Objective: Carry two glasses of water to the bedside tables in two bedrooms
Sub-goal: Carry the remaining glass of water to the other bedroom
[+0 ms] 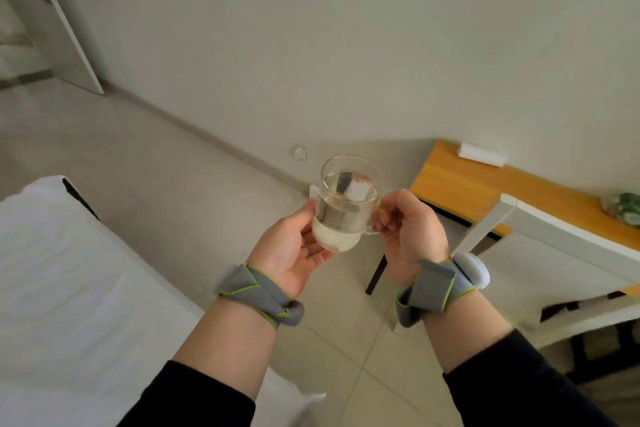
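Note:
A clear glass mug (348, 201) about two-thirds full of water is held upright in front of me, above the tiled floor. My left hand (294, 246) cups its base and left side from below. My right hand (408, 229) pinches the mug's handle on the right. Both wrists wear grey straps with green edging. Only one glass is in view.
A bed with a white cover (69, 288) fills the lower left. A wooden-topped desk (478, 191) stands against the wall at right, with a white chair (554, 229) in front of it. An open door (59, 17) shows at the far upper left. Tiled floor (173, 166) lies between.

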A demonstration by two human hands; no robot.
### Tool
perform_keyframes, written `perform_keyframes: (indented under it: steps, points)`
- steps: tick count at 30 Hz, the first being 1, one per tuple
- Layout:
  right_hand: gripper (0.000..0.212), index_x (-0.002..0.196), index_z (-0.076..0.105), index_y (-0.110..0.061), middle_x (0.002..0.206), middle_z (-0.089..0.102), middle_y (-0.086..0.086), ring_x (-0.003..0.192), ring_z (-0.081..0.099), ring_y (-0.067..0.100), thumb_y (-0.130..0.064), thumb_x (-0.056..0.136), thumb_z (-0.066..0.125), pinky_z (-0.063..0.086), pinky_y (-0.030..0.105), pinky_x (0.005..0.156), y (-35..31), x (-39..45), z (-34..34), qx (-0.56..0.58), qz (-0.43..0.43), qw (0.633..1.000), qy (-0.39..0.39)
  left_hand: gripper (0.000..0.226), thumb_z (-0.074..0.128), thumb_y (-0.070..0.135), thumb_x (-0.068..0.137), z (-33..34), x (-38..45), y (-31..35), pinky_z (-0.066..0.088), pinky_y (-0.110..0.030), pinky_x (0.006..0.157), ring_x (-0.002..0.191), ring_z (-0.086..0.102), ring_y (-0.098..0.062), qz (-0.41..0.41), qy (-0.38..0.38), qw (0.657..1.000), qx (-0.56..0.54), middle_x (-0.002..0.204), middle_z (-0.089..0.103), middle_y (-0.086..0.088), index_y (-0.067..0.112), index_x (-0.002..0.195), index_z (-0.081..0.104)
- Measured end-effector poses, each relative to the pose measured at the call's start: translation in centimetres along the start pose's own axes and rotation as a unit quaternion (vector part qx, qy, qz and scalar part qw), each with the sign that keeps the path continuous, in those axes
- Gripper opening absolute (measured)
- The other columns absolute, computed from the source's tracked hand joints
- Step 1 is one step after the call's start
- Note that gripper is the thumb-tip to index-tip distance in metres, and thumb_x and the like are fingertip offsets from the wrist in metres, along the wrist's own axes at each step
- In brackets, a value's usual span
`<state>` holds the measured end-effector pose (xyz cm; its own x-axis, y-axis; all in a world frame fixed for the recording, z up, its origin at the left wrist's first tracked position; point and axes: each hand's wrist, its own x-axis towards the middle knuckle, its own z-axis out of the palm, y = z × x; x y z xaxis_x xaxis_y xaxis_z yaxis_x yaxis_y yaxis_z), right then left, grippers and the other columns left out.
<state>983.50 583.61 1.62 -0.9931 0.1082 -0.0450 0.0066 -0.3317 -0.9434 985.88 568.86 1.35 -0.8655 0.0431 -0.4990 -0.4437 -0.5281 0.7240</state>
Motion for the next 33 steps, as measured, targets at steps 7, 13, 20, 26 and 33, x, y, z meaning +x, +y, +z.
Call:
perform_keyframes:
  steps: [7,13,20,26,33]
  points:
    - [0.031,0.033,0.044,-0.019,0.038,0.036,-0.006,0.048,0.031,0.016,-0.017,0.063,0.054,0.023,0.037,0.058,1.1,13.2,2.0,0.0,0.014,0.999,-0.051,0.04,0.054,0.038,0.089,1.9,10.2,4.7,0.051,-0.036,0.084,0.081,0.059,-0.024,0.028,0.036,0.999,-0.02,0.084,0.062,-0.01,0.003,0.105,0.062]
    - [0.023,0.035,0.048,-0.018,0.038,0.038,-0.007,0.046,0.032,0.014,-0.029,0.052,0.059,0.022,0.039,0.058,0.7,24.9,4.9,-0.029,0.019,0.993,-0.112,0.048,0.052,0.04,0.091,4.1,18.2,9.9,0.051,-0.037,0.088,0.089,0.061,-0.025,0.066,0.078,0.993,-0.061,0.102,0.063,-0.014,0.001,0.118,0.059]
    - [0.028,0.034,0.049,-0.019,0.038,0.041,-0.008,0.044,0.035,0.013,-0.022,0.06,0.056,0.026,0.035,0.056,1.7,35.4,10.6,-0.048,0.059,0.977,-0.197,0.044,0.05,0.039,0.092,3.4,25.3,15.6,0.052,-0.033,0.082,0.082,0.062,-0.022,0.094,0.134,0.98,-0.111,0.088,0.066,-0.009,0.002,0.114,0.061]
    - [0.03,0.032,0.043,-0.019,0.038,0.038,-0.006,0.047,0.033,0.015,-0.016,0.06,0.053,0.027,0.036,0.058,3.6,40.8,18.2,-0.018,0.087,0.97,-0.226,0.04,0.051,0.037,0.092,-0.5,30.0,21.4,0.052,-0.034,0.081,0.081,0.061,-0.023,0.119,0.175,0.97,-0.124,0.085,0.066,-0.009,0.003,0.109,0.063]
    - [0.031,0.033,0.042,-0.021,0.038,0.037,-0.007,0.046,0.032,0.014,-0.015,0.061,0.053,0.026,0.035,0.058,6.5,46.8,29.2,-0.004,0.087,0.958,-0.272,0.044,0.052,0.037,0.091,-7.4,35.2,30.1,0.053,-0.035,0.082,0.086,0.062,-0.024,0.142,0.201,0.96,-0.13,0.097,0.064,-0.012,0.002,0.117,0.06]
